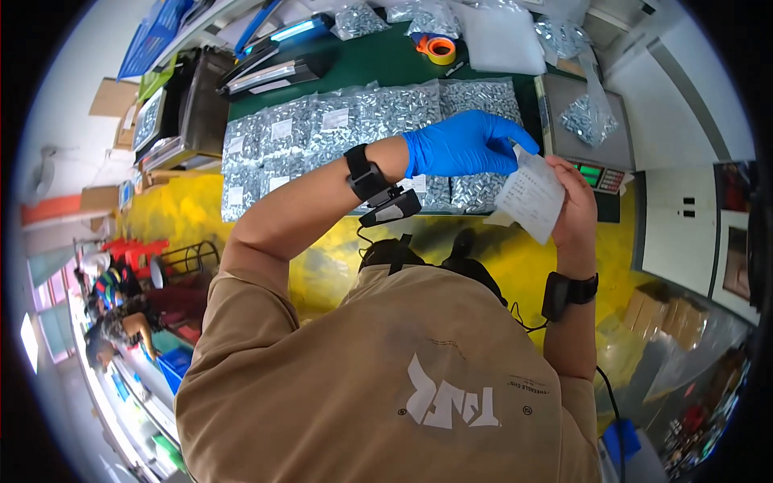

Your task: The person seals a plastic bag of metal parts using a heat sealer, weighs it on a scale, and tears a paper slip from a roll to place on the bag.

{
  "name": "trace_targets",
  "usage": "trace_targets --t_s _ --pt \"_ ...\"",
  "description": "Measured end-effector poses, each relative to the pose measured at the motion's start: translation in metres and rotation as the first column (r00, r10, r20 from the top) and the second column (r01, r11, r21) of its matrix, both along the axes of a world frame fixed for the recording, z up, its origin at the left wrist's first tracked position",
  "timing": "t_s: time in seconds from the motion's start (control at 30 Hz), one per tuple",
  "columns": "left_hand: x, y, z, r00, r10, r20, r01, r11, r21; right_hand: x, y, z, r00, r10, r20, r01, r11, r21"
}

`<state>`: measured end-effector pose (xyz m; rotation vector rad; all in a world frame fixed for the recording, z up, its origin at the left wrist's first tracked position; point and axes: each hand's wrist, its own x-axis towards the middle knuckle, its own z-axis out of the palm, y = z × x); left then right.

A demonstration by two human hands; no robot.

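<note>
A white sheet of labels (531, 196) with small print is held up over the near right edge of the green table. My left hand (467, 145), in a blue glove, reaches across with thumb and forefinger closed at the sheet's upper corner. My bare right hand (575, 201) grips the same sheet along its right edge, the thumb near the top. Beneath and beside my left hand lie clear bags of small metal parts (338, 121) in rows, several with white labels on them. One unlabelled-looking bag (481, 97) lies just beyond the glove.
A weighing scale (592, 121) at the right carries a partly filled bag (586, 119). Orange tape (440, 51), a stack of white sheets (501, 40) and more filled bags (358, 22) lie at the back. Cardboard boxes (664, 318) stand low right. Other people (121, 322) are far left.
</note>
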<state>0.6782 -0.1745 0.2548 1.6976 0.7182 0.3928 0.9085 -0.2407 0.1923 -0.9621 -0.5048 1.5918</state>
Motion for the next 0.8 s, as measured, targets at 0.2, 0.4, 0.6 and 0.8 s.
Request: trace_targets --t_s 0.2,0.4,0.6,0.8 --pt "0.025 -0.008 -0.025 0.970 0.224 0.099 -0.196 0.952 -0.237 0.018 0.022 -0.023 0.993 0.106 0.056 -0.103 0.994 -0.047" --pt "0.050 -0.017 -0.041 0.953 0.301 0.042 -0.289 0.939 -0.186 0.030 0.026 -0.037 0.995 0.086 -0.054 -0.091 0.990 -0.108" --pt "0.064 -0.006 -0.067 0.940 0.342 0.018 -0.342 0.938 0.064 0.046 0.030 -0.047 0.995 0.058 -0.081 -0.077 0.963 -0.258" --pt "0.075 0.002 -0.081 0.920 0.384 -0.074 -0.344 0.885 0.314 0.052 0.019 -0.070 0.982 -0.108 -0.154 0.035 0.909 -0.416"
